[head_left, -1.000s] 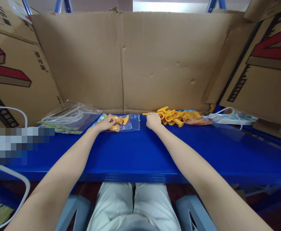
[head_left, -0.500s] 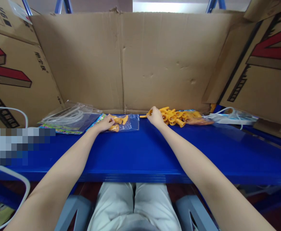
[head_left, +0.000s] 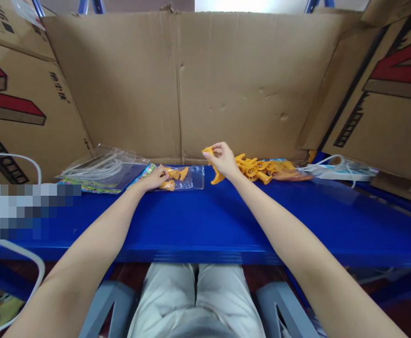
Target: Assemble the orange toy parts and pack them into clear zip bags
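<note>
Just right of centre, my right hand is closed on an orange plastic piece, raised above the blue table. Left of it, my left hand rests on a clear plastic bag with several orange pieces in or on it; its fingers are bent at the bag's left part, and what they pinch is too small to tell. A pile of orange cone-shaped pieces lies to the right of my right hand.
Flat clear packages with white tubing lie at the left. Beyond the pile are a bag of orange parts and a white power strip with cables. Cardboard walls the back; printed boxes stand at both sides.
My right hand has lifted away from the left edge of the pile, an orange piece now in its fingers. My left hand has stayed on the bag.
</note>
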`<state>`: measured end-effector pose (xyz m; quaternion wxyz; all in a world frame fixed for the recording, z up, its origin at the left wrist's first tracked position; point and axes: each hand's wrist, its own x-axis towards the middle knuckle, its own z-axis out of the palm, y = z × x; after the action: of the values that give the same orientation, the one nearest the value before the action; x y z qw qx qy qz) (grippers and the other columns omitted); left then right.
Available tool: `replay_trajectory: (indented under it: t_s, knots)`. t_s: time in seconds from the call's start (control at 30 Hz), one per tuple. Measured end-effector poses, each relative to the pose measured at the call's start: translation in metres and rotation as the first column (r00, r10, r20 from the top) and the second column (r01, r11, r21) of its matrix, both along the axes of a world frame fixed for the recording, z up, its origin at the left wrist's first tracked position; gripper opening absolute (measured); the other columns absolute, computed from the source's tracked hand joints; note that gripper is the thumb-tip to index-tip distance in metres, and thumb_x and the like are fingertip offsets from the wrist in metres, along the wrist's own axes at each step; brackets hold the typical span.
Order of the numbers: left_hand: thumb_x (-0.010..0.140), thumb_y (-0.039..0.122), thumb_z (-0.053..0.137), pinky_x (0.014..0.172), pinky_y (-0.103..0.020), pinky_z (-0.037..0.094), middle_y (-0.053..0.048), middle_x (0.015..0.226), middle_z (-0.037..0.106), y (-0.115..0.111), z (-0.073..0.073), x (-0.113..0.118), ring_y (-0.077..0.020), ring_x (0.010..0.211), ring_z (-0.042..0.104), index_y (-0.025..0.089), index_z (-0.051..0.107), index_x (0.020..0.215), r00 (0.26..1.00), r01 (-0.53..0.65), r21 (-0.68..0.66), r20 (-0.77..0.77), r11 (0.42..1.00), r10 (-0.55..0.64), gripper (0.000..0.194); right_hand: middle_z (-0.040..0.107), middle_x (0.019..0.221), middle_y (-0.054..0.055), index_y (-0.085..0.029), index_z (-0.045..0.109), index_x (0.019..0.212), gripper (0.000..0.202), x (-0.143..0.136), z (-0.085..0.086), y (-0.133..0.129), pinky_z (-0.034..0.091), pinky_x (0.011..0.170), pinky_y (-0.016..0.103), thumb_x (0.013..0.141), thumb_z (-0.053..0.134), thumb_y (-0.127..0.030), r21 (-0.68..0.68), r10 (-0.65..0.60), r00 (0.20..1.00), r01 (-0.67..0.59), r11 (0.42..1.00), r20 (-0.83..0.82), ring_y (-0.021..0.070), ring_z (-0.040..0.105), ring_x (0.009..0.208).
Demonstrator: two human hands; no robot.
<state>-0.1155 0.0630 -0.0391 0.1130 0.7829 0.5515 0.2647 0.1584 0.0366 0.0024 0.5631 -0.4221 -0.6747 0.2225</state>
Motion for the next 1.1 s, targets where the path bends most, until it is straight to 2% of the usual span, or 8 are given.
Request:
replay_trajectory:
  t_s: [0.07,0.17,0.27,0.37,0.53,0.7,0.87,1.1]
  knots:
    - [0.077,0.043,0.052,0.097,-0.041,0.041,-0.006,0.097,0.062,-0.002,0.002,0.002,-0.0267,0.108,0.054,0.021,0.05,0.073,1.0,0.02,0.002,-0.002,1.0,-0.02,0.023,0.068,0.089,0.004,-0.017,0.06,0.096,0.028,0.0,-0.001,-0.005,0.049,0.064,0.026,0.072,0.072,-0.023,-0.102,0.073,0.974,-0.052,0.993,0.216,0.0133,0.062,0.066]
    - [0.078,0.04,0.051,0.096,-0.039,0.042,-0.006,0.096,0.061,-0.007,0.005,0.005,-0.0253,0.105,0.055,0.02,0.051,0.074,0.999,0.043,-0.005,-0.026,0.999,-0.043,0.021,0.07,0.08,0.005,-0.017,0.069,0.078,0.018,-0.002,-0.007,-0.011,0.049,0.075,0.031,0.063,0.078,-0.014,-0.161,0.111,0.85,-0.031,0.986,0.515,0.0205,0.065,0.078]
    - [0.08,0.033,0.048,0.099,-0.036,0.039,-0.007,0.103,0.061,-0.011,0.008,0.009,-0.0253,0.111,0.053,0.02,0.052,0.076,0.997,0.048,-0.004,-0.061,0.999,-0.048,0.015,0.072,0.087,0.004,-0.02,0.073,0.078,0.017,-0.008,-0.012,-0.013,0.048,0.084,0.031,0.064,0.076,-0.012,-0.135,0.156,0.778,-0.092,0.987,0.609,0.0232,0.066,0.09]
    - [0.082,0.029,0.046,0.103,-0.033,0.035,-0.009,0.109,0.064,-0.013,0.009,0.012,-0.0247,0.124,0.048,0.02,0.055,0.077,0.996,0.018,0.006,-0.086,1.0,-0.018,0.014,0.073,0.095,0.004,-0.019,0.073,0.095,0.028,-0.012,-0.013,-0.013,0.049,0.08,0.027,0.068,0.073,-0.013,-0.129,0.184,0.728,-0.131,0.983,0.66,0.0201,0.067,0.088]
    - [0.087,0.03,0.043,0.106,-0.037,0.033,-0.008,0.131,0.058,-0.015,0.012,0.014,-0.0251,0.13,0.044,0.021,0.06,0.091,0.965,-0.231,0.087,-0.104,0.969,0.239,0.02,0.072,0.097,0.008,-0.016,0.072,0.095,0.028,-0.006,-0.003,-0.016,0.048,0.076,0.028,0.072,0.072,-0.032,-0.041,0.014,0.519,0.041,0.998,0.855,0.022,0.066,0.09]
    - [0.09,0.038,0.037,0.097,-0.044,0.042,-0.013,0.127,0.061,-0.011,0.009,0.009,-0.03,0.118,0.055,0.018,0.056,0.114,0.908,-0.404,0.008,-0.116,0.915,0.402,0.036,0.073,0.085,0.004,-0.018,0.073,0.086,0.015,-0.001,0.004,-0.023,0.044,0.066,0.023,0.072,0.07,-0.024,-0.188,0.137,0.39,0.094,0.978,0.911,0.0172,0.066,0.079]
    - [0.089,0.049,0.032,0.1,-0.039,0.04,-0.017,0.132,0.057,-0.003,-0.001,0.003,-0.0297,0.121,0.053,0.011,0.052,0.125,0.944,-0.322,-0.048,-0.098,0.946,0.316,0.056,0.072,0.08,0.002,-0.018,0.074,0.084,0.013,-0.005,0.003,-0.023,0.04,0.062,0.022,0.073,0.066,-0.019,-0.102,0.073,0.46,0.038,0.994,0.885,0.0139,0.064,0.072]
    - [0.085,0.061,0.031,0.102,-0.035,0.039,-0.009,0.118,0.067,-0.001,-0.004,0.002,-0.0288,0.118,0.055,0.019,0.063,0.113,0.987,-0.148,-0.047,0.053,0.988,0.151,0.06,0.072,0.076,0.002,-0.016,0.076,0.082,0.014,-0.006,0.0,-0.019,0.039,0.06,0.021,0.071,0.067,-0.017,-0.07,0.083,0.619,-0.045,0.997,0.781,0.0121,0.061,0.066]
